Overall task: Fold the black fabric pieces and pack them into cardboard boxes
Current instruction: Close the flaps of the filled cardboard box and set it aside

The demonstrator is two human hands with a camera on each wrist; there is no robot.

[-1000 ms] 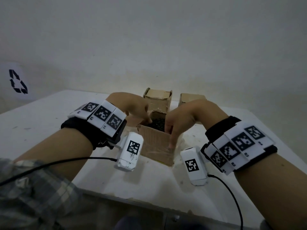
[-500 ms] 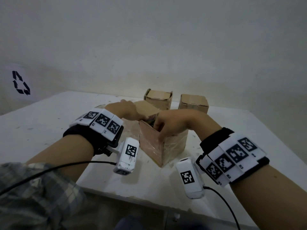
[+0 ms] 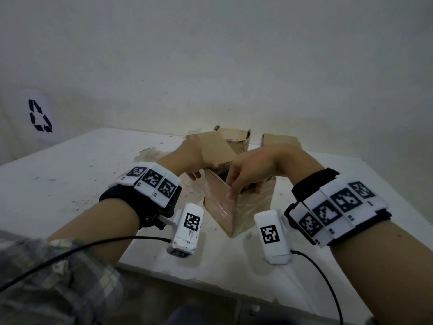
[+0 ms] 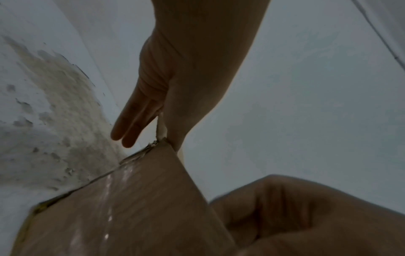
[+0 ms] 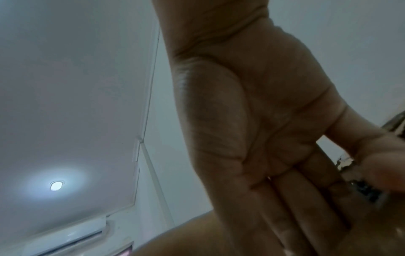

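White table (image 3: 70, 174), hands on cardboard box (image 3: 220, 207)

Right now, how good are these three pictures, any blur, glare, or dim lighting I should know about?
Head view: dim, even light, edges bent by the wide lens, the box sharp with sheen on its taped side. Left wrist view: dark, the box flap soft and smeared, tape glinting. Right wrist view: the right hand fills the picture, fingertips blurred; a ceiling lamp flares with a halo.
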